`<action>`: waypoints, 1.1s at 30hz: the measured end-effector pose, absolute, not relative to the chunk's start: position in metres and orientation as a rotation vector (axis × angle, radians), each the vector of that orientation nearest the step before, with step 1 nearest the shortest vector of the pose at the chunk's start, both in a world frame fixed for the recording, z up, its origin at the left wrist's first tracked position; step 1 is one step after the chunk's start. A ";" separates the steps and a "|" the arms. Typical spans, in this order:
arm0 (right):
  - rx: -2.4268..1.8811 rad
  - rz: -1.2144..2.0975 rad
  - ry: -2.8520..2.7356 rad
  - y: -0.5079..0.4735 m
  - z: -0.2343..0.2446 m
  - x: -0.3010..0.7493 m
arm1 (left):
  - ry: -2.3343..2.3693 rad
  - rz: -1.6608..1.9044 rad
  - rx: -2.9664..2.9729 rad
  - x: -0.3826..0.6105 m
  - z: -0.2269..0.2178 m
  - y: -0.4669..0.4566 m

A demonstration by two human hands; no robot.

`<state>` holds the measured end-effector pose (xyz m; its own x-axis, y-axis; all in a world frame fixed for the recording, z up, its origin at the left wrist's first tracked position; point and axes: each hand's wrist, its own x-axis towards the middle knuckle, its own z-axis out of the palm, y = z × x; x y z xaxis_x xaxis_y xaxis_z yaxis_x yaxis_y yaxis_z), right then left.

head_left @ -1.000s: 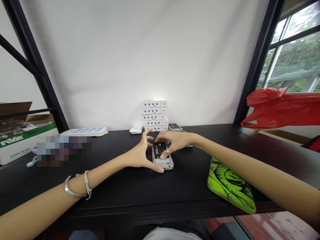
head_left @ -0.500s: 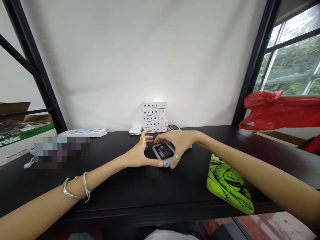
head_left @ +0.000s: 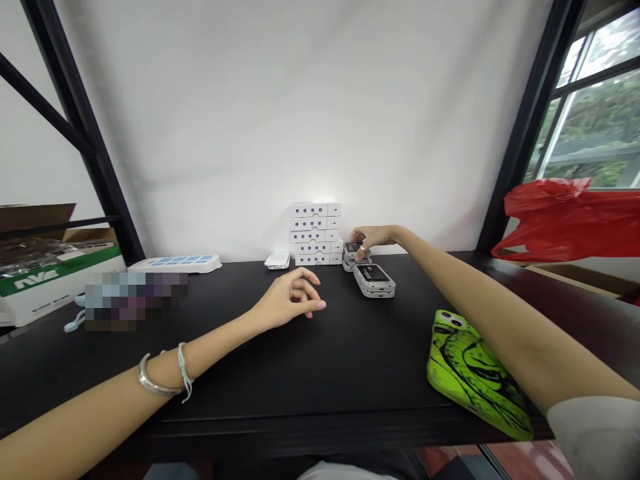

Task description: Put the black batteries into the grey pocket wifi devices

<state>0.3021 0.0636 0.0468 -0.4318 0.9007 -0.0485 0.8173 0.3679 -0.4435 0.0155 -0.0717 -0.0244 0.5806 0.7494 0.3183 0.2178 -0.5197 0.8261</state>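
My right hand (head_left: 367, 239) reaches to the back of the black table (head_left: 280, 380). Its fingers grip the edges of a small white rounded electronic device with a dark face (head_left: 352, 247), on top of similar ones. Just in front of it lies a short stack of the same white devices (head_left: 376, 283), the top one showing a black panel with pale print. My left hand (head_left: 295, 295) hovers over the middle of the table, fingers loosely curled and apart, holding nothing.
White boxes (head_left: 315, 237) are stacked against the wall, with white folded papers (head_left: 277, 260) beside them. A power strip (head_left: 175, 264) and an open carton (head_left: 55, 280) are at left. A green phone (head_left: 475, 373) lies near the front edge below my right forearm. A red bag (head_left: 570, 220) hangs at right.
My right hand has carried the white device from between both hands to the stack at the back right. My left hand has let go of it and its fingers have curled in.
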 end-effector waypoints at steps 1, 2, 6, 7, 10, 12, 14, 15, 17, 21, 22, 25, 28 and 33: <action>-1.568 0.623 -2.421 0.065 0.044 0.301 | 0.776 0.871 2.040 0.016 -0.024 -0.072; -1.585 0.639 -2.421 0.065 0.042 0.301 | 0.779 0.870 2.040 0.016 -0.024 -0.073; -1.584 0.577 -2.466 0.058 0.043 0.307 | 0.764 0.883 2.036 0.017 -0.024 -0.074; -1.592 0.527 -2.465 0.053 0.045 0.308 | 0.761 0.882 2.039 0.018 -0.024 -0.074; -1.671 0.355 -2.369 0.032 0.048 0.308 | 0.759 0.867 2.070 0.018 -0.023 -0.075; -1.807 0.235 -2.272 0.013 0.046 0.302 | 0.766 0.851 2.089 0.018 -0.023 -0.077; -1.999 0.152 -2.212 -0.007 0.040 0.293 | 0.768 0.836 2.096 0.019 -0.022 -0.078; -2.072 0.161 -2.216 -0.016 0.036 0.288 | 0.765 0.829 2.097 0.019 -0.022 -0.078; -2.146 0.214 -2.243 -0.028 0.029 0.282 | 0.758 0.826 2.098 0.020 -0.022 -0.079; -2.139 0.113 -2.310 -0.033 0.026 0.281 | 0.771 0.829 2.114 0.020 -0.022 -0.079; -2.146 0.077 -2.319 -0.034 0.028 0.283 | 0.777 0.824 2.120 0.020 -0.021 -0.079; -2.141 -0.005 -2.315 -0.042 0.035 0.284 | 0.801 0.819 2.134 0.019 -0.022 -0.078; -2.012 -0.030 -2.322 -0.062 0.039 0.271 | 0.895 0.844 2.164 0.020 -0.023 -0.079; -1.764 0.464 -2.458 -0.092 0.028 0.223 | 0.948 0.859 2.312 0.023 -0.022 -0.092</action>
